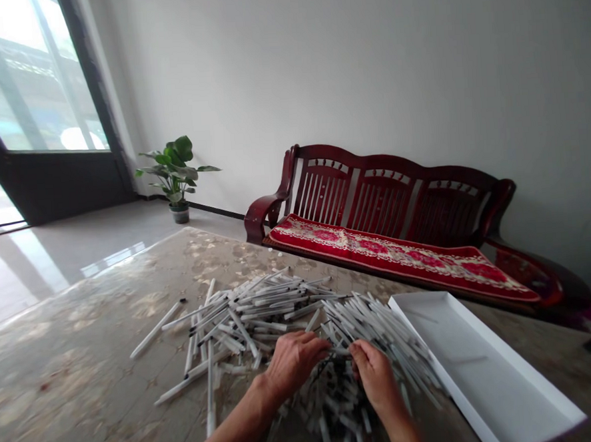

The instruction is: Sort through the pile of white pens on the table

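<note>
My left hand (296, 357) is closed, its fingertips gripping one end of a whitish pen (340, 351). At the pen's other end, my right hand (372, 370) pinches it between thumb and fingers. Beyond my left hand spreads a loose pile of white pens (265, 299), several with black ends. Whitish pen barrels (371, 320) lie roughly side by side beyond and to the right of my right hand. Below and between my hands is a blurred heap of small black and clear pieces (337, 405), probably pen caps, partly hidden by my arms.
An open shallow white box (495, 369) stands to the right of the barrels. One pen (156, 329) lies apart on the left of the patterned tablecloth (85, 380). Past the table are a dark red wooden bench (389, 202), a potted plant (176, 168) and a glazed door (67, 181).
</note>
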A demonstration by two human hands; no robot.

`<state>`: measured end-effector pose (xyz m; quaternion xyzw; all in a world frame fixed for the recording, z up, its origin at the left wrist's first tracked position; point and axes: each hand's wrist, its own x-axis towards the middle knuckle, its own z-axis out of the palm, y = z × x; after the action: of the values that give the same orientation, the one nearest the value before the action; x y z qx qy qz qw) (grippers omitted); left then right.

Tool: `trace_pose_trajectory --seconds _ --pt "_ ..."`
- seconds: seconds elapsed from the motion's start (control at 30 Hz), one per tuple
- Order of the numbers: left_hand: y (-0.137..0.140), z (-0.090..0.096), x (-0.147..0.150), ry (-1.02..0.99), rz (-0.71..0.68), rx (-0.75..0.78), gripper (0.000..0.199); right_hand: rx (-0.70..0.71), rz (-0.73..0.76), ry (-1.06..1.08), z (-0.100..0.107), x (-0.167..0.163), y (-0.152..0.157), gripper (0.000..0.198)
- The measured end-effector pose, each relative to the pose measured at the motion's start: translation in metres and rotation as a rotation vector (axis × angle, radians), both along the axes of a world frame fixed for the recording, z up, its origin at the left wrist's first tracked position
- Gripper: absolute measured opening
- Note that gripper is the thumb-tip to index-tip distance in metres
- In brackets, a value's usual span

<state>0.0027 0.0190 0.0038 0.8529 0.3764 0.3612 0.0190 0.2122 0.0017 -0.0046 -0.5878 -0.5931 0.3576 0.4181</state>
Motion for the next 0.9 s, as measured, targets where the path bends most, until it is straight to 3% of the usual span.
trace_pose_trajectory --seconds 0.2,0.43,0.6,0.9 --pt "-0.0021 -0.0060 -0.0030 -0.033 -0.011 -0.081 0.022 0.165 -0.075 -0.027 -0.0041 -0.0060 -0.0076 0.048" --pt "-0.0027 -0.0059 -0.0043 -0.024 0.011 -0.036 0.023 0.184 -0.083 -0.124 -0.0047 -0.0047 -0.0077 0.050" --pt "-0.0009 -0.0057 -0.0057 -0.053 0.008 -0.052 0.026 0.221 -0.072 -0.028 -0.0001 -0.0032 -0.0077 0.046" --pt "-0.0005 -0.0077 -0.0053 -0.065 0.063 -0.001 0.026 0.138 -0.098 -0.042 -0.0016 -0.0037 -0.0069 0.049"
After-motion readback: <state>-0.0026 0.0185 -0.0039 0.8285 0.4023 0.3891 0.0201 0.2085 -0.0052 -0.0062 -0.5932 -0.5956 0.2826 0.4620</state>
